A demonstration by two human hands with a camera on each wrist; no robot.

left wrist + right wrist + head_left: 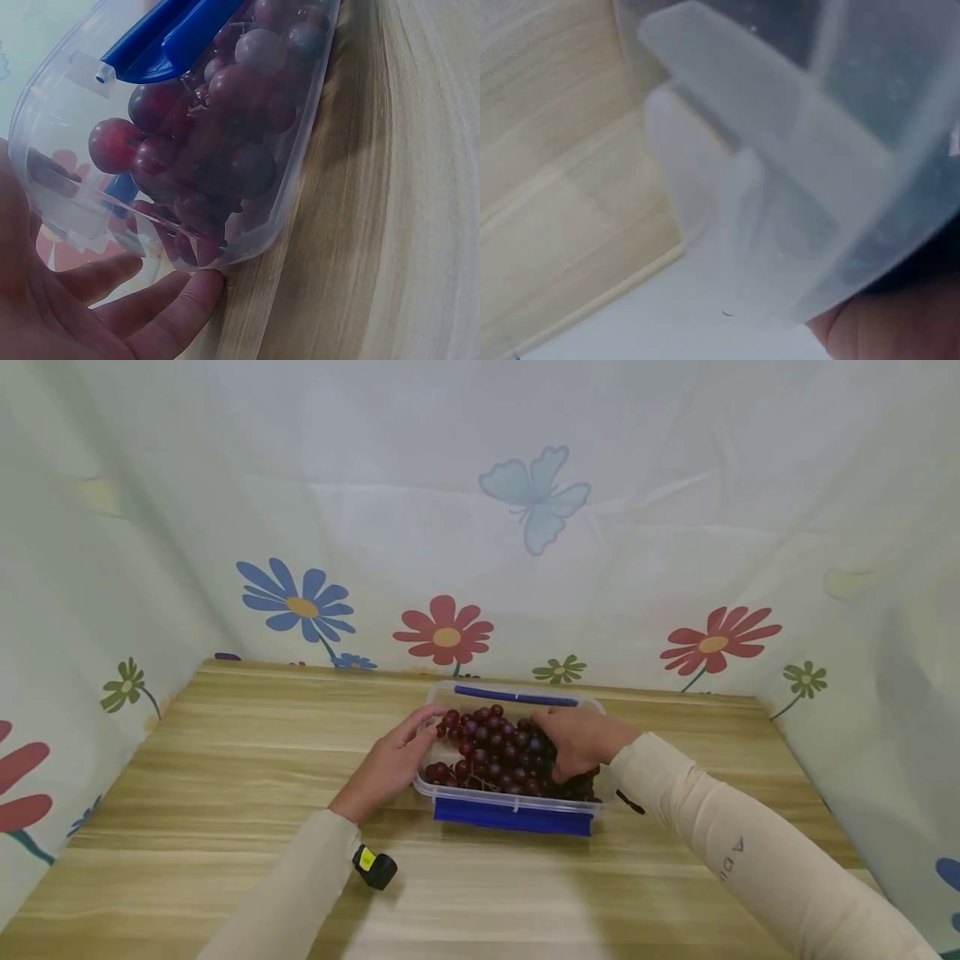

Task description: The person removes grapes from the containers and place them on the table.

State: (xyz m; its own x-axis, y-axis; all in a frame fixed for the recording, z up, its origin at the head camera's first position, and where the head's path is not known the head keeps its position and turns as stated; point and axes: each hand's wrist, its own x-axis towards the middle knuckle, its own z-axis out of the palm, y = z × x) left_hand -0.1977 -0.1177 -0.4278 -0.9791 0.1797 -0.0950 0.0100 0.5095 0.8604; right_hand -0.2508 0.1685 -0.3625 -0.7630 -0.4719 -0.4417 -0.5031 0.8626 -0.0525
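A clear plastic container (467,795) with blue side latches stands on the table, filled with a bunch of dark red grapes (491,747). At its left end my left hand (390,768) holds the wall, thumb and forefinger over the rim. In the left wrist view, the other fingers (169,319) lie spread against the outside of that wall. My right hand (581,739) reaches in over the right end and grips the grapes, its fingertips partly hidden among them. The right wrist view shows mostly the blurred container wall (840,142) with a bit of the hand at the lower corner.
The wood-grain table (300,727) extends to both sides and in front of the container. Behind it and at the sides hangs a white curtain (360,510) printed with flowers and a butterfly. A black wrist camera (377,870) sits beside the left sleeve.
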